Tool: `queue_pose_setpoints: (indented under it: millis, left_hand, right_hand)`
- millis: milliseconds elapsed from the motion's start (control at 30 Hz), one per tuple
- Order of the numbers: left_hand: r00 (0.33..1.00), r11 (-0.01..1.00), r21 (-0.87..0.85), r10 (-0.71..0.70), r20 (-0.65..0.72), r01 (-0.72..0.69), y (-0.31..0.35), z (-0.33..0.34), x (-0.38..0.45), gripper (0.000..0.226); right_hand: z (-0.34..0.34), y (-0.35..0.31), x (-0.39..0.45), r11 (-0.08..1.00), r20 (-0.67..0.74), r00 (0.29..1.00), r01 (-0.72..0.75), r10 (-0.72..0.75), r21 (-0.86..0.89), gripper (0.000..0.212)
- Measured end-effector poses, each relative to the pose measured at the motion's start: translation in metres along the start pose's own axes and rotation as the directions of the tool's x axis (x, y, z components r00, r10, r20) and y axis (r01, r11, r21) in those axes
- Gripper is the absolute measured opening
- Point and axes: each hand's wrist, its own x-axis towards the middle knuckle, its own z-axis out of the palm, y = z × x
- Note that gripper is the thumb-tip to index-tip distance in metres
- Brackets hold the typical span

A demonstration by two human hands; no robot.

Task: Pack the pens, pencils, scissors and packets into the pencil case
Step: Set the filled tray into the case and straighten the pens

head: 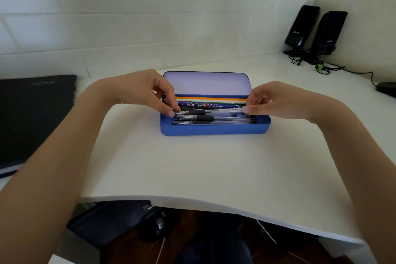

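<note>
A blue pencil case [214, 129] lies open in the middle of the white desk, its lid [206, 82] tilted back. Inside, along the back, are an orange pencil [211, 98], a green one and a patterned blue packet [205, 104]. Two clear pens with black grips [214, 118] lie at the front. My left hand [147, 91] pinches the tip end of a third clear pen [222, 110]. My right hand [276, 100] pinches its other end. The pen is level, just above the case's contents. A dark loop, perhaps a scissor handle, shows behind my left fingers.
A dark closed laptop [32, 118] lies at the left of the desk. Two black speakers [315, 32] with cables stand in the back right corner, and a dark object [386, 89] is at the right edge. The desk's curved front edge [192, 201] is near me.
</note>
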Motion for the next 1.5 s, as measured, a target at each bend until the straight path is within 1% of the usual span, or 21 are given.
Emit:
queue_pose_setpoints:
  millis: [67,100,300,400,500,600,700,733,933,1000,1100,1167,1267,1367,1433,1500]
  left_hand:
    - [1.000,1.000,0.002,0.030,-0.007,-0.030,-0.001,-0.001,0.000,0.045]
    - [0.999,0.999,-0.003,0.037,-0.012,-0.037,-0.002,-0.001,0.000,0.052]
    - [1.000,1.000,0.006,0.024,-0.006,-0.024,-0.005,-0.002,0.001,0.057]
    - [1.000,1.000,0.010,0.022,-0.007,-0.022,-0.006,-0.002,0.001,0.058]
    - [1.000,1.000,-0.004,0.020,-0.011,-0.020,-0.006,-0.004,0.000,0.058]
    - [1.000,1.000,0.015,0.018,-0.019,-0.017,-0.005,-0.004,-0.002,0.051]
    - [1.000,1.000,0.026,-0.007,-0.010,0.008,-0.002,-0.004,-0.003,0.030]
    - [1.000,1.000,0.019,-0.013,-0.009,0.013,-0.002,-0.005,-0.003,0.027]
    - [1.000,1.000,-0.003,-0.022,-0.004,0.022,-0.005,-0.005,-0.003,0.028]
    - [1.000,1.000,-0.019,-0.013,0.011,0.013,-0.006,-0.006,-0.004,0.027]
    - [1.000,0.999,-0.050,-0.010,0.025,0.011,-0.005,-0.007,-0.004,0.023]
    - [1.000,0.997,-0.072,-0.007,0.017,0.008,-0.003,-0.008,-0.004,0.019]
    - [1.000,0.996,-0.090,0.009,0.001,-0.009,0.001,-0.008,-0.006,0.016]
    - [1.000,0.993,-0.112,0.025,-0.001,-0.025,0.004,-0.007,-0.008,0.026]
    - [0.999,0.995,-0.095,0.034,0.017,-0.032,0.005,-0.006,-0.008,0.037]
    - [1.000,0.997,-0.079,0.018,0.022,-0.016,0.006,-0.005,-0.009,0.037]
  right_hand:
    - [0.000,0.000,0.000,1.000,-0.011,1.000,-0.003,0.003,-0.013,0.019]
    - [0.001,0.000,0.000,1.000,-0.020,1.000,-0.001,0.000,-0.024,0.019]
    - [0.005,-0.002,0.004,0.999,-0.113,0.993,0.023,-0.028,-0.046,0.020]
    - [0.007,-0.001,0.005,0.998,-0.143,0.989,0.023,-0.030,-0.050,0.022]
    - [0.006,-0.002,0.003,0.998,-0.143,0.990,0.012,-0.021,-0.064,0.024]
    - [0.000,-0.003,-0.001,0.996,-0.078,0.997,-0.018,0.011,-0.083,0.020]
    - [-0.001,-0.004,-0.004,0.996,-0.014,1.000,-0.006,0.005,-0.085,0.017]
    - [0.000,-0.004,-0.004,0.996,0.003,1.000,0.005,-0.005,-0.090,0.016]
    - [0.002,-0.009,-0.005,0.995,0.088,0.996,0.021,-0.012,-0.098,0.017]
    - [0.001,-0.009,-0.006,0.996,0.077,0.997,0.032,-0.025,-0.086,0.015]
    - [0.001,-0.010,-0.005,0.997,0.009,0.998,0.058,-0.058,-0.043,0.011]
    - [0.001,-0.010,-0.004,0.997,-0.041,0.996,0.077,-0.076,0.009,0.009]
    - [0.001,-0.010,-0.003,0.986,-0.076,0.990,0.124,-0.116,0.112,0.006]
    - [0.003,-0.010,0.000,0.971,-0.082,0.991,0.124,-0.109,0.205,0.005]
    - [0.004,-0.010,0.001,0.967,-0.074,0.991,0.122,-0.108,0.225,0.007]
    - [0.004,-0.009,0.001,0.965,-0.066,0.992,0.122,-0.110,0.231,0.010]
